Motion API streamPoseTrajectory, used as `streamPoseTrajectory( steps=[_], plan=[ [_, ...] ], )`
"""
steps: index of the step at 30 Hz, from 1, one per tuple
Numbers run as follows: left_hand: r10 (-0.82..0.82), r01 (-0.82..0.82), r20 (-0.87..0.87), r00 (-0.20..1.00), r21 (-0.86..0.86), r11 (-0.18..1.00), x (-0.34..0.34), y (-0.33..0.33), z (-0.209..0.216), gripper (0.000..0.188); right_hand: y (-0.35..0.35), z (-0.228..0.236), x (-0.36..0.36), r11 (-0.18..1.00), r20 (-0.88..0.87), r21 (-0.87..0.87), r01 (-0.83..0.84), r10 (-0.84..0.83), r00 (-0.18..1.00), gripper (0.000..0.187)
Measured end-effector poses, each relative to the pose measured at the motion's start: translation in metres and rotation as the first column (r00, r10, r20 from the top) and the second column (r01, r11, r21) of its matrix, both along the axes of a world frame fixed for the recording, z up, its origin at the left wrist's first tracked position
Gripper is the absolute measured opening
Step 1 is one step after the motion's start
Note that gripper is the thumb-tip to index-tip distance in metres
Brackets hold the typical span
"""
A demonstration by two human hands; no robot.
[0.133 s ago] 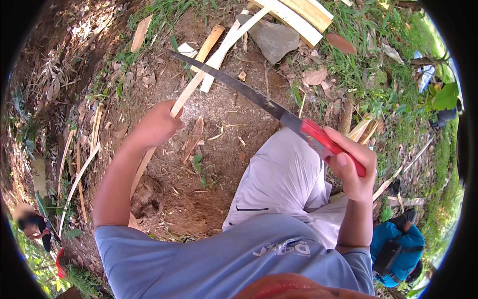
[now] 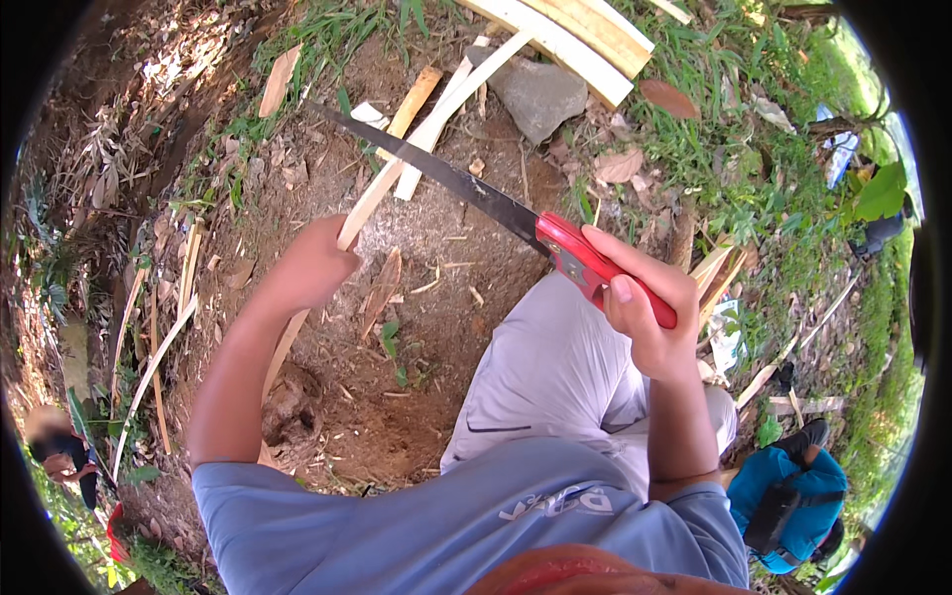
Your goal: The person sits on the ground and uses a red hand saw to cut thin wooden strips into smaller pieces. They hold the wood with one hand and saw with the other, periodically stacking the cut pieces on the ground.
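Saw blade laid across a pale wooden strip over bare earth

Right hand (image 2: 650, 317) clenched on the red handle of the saw (image 2: 466, 193), right of centre; left hand (image 2: 312, 266) grasps the wooden strip (image 2: 436, 114), which runs to the upper centre; grey stone (image 2: 540, 94) at top; blue backpack (image 2: 788, 501) lower right, contents hidden

One red-handled saw (image 2: 466, 193), gripped in the right hand's fingers (image 2: 635, 283). One long wooden strip (image 2: 397, 174) within the left hand's fingers (image 2: 332, 263). One grey stone (image 2: 540, 94) beyond both.
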State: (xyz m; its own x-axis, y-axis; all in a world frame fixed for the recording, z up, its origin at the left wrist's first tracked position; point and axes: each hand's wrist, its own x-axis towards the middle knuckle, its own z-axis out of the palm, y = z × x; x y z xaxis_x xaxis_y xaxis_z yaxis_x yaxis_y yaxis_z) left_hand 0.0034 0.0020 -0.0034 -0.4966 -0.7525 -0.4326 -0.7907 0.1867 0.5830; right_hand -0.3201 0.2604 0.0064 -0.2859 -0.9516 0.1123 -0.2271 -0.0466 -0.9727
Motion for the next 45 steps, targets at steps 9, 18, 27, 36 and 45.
streamPoseTrajectory(
  steps=[9,18,27,36,45],
  plan=[
    [0.286,-0.176,-0.125,0.95,0.541,0.823,0.002,-0.016,0.017,0.03,-0.019,-0.01,0.018,0.998,0.098,-0.064,0.006,0.001,0.995,0.041],
    [0.194,-0.101,-0.133,0.972,0.509,0.855,0.002,-0.016,0.014,0.03,-0.013,-0.008,0.027,0.995,0.056,-0.072,0.073,-0.069,0.996,0.041],
    [0.191,-0.128,-0.09,0.977,0.467,0.875,0.0,-0.014,0.017,0.038,-0.021,-0.002,0.024,0.99,-0.03,-0.129,0.047,-0.051,0.998,0.041],
    [0.115,-0.071,-0.079,0.99,0.428,0.901,0.0,-0.015,0.014,0.031,-0.021,-0.002,0.025,0.987,-0.004,-0.153,0.056,-0.058,0.998,0.041],
    [0.153,-0.13,-0.031,0.988,0.381,0.915,-0.002,-0.009,0.02,0.023,-0.053,0.0,0.032,0.888,0.231,-0.459,0.026,0.091,0.969,0.056]
  ],
)
